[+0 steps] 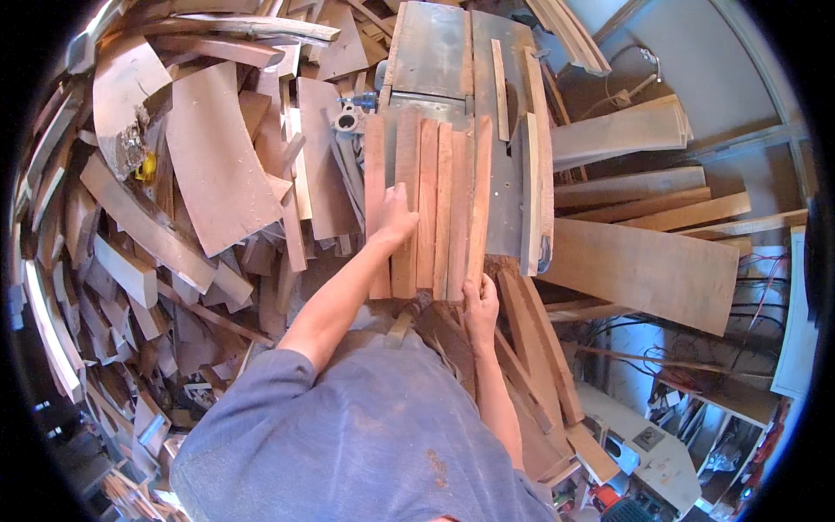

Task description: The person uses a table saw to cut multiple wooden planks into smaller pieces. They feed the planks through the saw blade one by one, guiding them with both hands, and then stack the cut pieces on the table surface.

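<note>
Several narrow wooden strips lie side by side, lengthwise, on the near end of a metal-topped woodworking machine [432,52]. My left hand [397,216] is closed over a wider brown strip [404,261] near the left of the row, next to the leftmost strip [375,157]. A reddish strip [427,209] lies just right of that hand. My right hand [479,300] is closed round the near end of the rightmost strip [478,200]; its thumb is by the strip's end. Some of its fingers are hidden beneath.
Offcuts and curved boards [222,157] pile up on the left. Two long strips [535,174] stand along the machine's right edge. A wide board [648,270] and other planks jut in from the right. Long boards [539,348] lean near my right forearm. A pale workbench [648,444] stands lower right.
</note>
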`<control>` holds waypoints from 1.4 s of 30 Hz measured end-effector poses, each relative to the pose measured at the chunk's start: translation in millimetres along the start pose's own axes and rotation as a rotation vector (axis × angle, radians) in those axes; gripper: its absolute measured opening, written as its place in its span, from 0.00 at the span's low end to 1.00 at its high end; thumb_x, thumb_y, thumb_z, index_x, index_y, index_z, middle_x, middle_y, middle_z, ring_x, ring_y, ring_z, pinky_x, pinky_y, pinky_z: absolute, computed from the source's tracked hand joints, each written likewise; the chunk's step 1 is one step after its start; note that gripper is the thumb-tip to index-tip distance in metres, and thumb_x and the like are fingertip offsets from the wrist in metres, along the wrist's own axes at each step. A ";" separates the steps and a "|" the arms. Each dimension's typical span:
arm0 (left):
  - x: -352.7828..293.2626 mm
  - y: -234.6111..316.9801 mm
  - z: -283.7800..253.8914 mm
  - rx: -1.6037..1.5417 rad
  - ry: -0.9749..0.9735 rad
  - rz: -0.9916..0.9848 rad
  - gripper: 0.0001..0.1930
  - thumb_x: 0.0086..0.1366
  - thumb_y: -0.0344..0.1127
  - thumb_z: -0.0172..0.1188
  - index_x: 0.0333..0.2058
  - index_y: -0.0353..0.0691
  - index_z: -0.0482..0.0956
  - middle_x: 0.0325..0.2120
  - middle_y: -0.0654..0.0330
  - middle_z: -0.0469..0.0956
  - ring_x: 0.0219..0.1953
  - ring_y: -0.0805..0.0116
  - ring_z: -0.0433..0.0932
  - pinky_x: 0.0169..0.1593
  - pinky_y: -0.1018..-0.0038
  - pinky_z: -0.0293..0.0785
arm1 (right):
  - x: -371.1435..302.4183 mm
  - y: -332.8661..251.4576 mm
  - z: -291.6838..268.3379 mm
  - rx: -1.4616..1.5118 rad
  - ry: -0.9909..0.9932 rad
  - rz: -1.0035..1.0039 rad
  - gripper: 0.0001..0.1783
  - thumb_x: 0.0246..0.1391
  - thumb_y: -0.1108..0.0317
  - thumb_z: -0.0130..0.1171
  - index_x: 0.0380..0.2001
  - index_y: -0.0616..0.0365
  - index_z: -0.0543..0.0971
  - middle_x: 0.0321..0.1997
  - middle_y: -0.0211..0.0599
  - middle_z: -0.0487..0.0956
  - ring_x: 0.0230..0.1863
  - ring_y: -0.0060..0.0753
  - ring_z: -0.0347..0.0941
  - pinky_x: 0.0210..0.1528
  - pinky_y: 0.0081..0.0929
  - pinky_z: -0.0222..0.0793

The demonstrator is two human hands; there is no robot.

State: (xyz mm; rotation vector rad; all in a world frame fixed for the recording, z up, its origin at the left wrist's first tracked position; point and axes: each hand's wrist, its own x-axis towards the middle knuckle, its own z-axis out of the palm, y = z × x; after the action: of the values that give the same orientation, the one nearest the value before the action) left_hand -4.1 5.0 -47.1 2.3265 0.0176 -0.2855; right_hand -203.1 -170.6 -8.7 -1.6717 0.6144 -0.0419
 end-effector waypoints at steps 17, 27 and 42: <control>-52.0 -8.6 -46.5 -1.476 -0.258 -0.100 0.27 0.62 0.26 0.63 0.60 0.31 0.69 0.56 0.53 0.76 0.56 0.65 0.76 0.58 0.68 0.74 | -6.6 45.9 22.2 -0.822 0.051 -0.363 0.40 0.49 0.62 0.73 0.61 0.70 0.70 0.50 0.58 0.77 0.51 0.60 0.75 0.52 0.46 0.74; -61.5 25.7 -17.4 -0.986 -0.050 -0.111 0.33 0.67 0.51 0.69 0.59 0.33 0.71 0.50 0.56 0.80 0.51 0.67 0.78 0.55 0.67 0.77 | -11.1 45.7 6.9 -0.726 0.116 -0.455 0.35 0.53 0.64 0.70 0.60 0.70 0.73 0.51 0.54 0.77 0.54 0.55 0.73 0.59 0.43 0.69; -37.1 -7.7 -4.3 0.142 0.200 0.142 0.29 0.66 0.46 0.65 0.56 0.28 0.73 0.55 0.35 0.74 0.57 0.42 0.73 0.62 0.55 0.69 | -32.1 -13.9 47.1 -0.073 -0.446 0.053 0.38 0.55 0.55 0.67 0.62 0.70 0.70 0.56 0.61 0.80 0.58 0.53 0.78 0.60 0.41 0.71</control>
State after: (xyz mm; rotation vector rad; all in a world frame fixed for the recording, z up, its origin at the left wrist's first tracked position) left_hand -40.2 16.1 -41.8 2.4743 -0.0704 0.0186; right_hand -208.3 -113.6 4.4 -1.6627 0.3228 0.3859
